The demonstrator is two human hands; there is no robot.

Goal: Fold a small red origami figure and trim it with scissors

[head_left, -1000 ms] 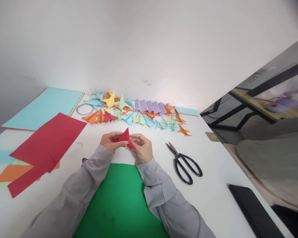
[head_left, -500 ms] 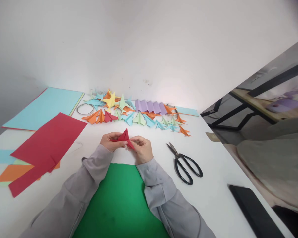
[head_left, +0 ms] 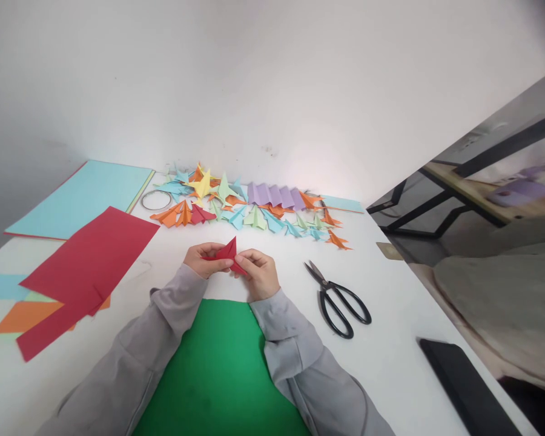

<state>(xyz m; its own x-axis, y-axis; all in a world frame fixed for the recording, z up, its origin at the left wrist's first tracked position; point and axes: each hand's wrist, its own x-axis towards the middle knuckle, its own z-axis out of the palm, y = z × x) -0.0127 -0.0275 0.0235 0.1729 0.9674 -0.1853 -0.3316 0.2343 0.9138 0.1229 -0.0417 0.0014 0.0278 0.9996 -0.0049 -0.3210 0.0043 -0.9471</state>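
Observation:
A small folded red paper piece is pinched between both my hands above the white table. My left hand grips its left side with curled fingers. My right hand pinches its right lower tip. Both hands hover just beyond the far edge of a green paper sheet that lies between my grey sleeves.
Black scissors lie right of my hands. A row of folded coloured paper figures and a tape ring sit at the back. Red, light blue and orange sheets lie left. A black flat object rests front right.
My fingers have shifted slightly on the red folded piece and its upper tip has tilted a little. Nothing else has moved.

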